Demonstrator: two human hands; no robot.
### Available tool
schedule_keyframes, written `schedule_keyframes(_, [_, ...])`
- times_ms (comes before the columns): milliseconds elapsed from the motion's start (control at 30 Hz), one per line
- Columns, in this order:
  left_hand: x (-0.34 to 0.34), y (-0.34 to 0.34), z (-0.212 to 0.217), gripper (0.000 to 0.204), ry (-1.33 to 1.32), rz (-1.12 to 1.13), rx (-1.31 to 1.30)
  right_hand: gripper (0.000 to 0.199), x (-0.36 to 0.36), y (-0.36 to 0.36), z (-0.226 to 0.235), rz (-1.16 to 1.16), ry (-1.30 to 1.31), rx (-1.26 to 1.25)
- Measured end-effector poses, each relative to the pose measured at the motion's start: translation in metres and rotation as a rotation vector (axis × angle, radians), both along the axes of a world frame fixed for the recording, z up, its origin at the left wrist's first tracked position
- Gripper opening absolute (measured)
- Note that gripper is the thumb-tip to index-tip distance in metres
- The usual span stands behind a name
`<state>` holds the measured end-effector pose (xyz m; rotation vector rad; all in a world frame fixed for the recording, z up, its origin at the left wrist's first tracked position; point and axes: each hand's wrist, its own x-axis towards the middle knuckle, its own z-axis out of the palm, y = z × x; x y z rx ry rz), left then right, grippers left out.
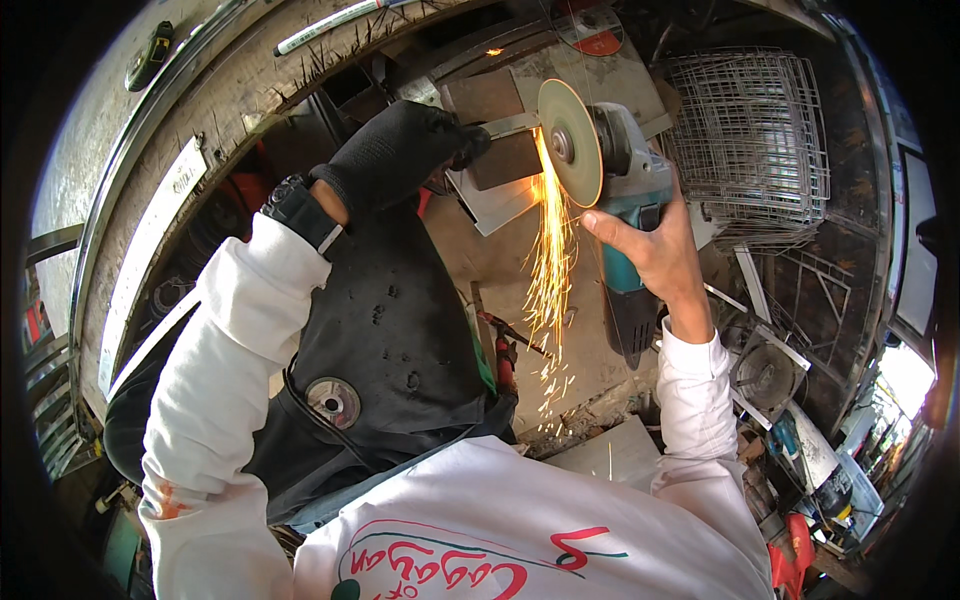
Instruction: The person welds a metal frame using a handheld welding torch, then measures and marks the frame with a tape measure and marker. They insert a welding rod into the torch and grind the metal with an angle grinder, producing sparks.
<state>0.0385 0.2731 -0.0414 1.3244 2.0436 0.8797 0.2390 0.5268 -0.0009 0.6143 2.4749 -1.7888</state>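
My right hand (650,245), bare, grips a teal and grey angle grinder (630,190). Its pale disc (568,140) touches the edge of a brown metal block (505,158), and orange sparks (548,270) stream down toward me. My left hand (400,150), in a black glove with a black watch (300,213) at the wrist, presses on the block's left end. The block rests on a flat steel plate (490,205) on a workbench. A black apron (385,340) covers my lap.
Wire mesh racks (750,140) are stacked to the right. A spare red and grey disc (590,28) lies at the top. Red-handled pliers (505,350) lie by my apron. Metal frames, scrap and tools crowd the lower right. A curved steel rail (130,170) runs along the left.
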Motion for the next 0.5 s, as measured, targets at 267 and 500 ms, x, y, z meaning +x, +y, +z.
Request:
schedule_keyframes(267, [-0.006, -0.004, -0.025, 0.026, 0.178, -0.052, 0.177, 0.076, 0.003, 0.002, -0.001, 0.033, -0.007, 0.016])
schedule_keyframes(500, [0.004, 0.007, 0.001, 0.024, -0.201, 0.199, -0.205, 0.074, 0.002, 0.004, 0.003, 0.026, -0.039, -0.003])
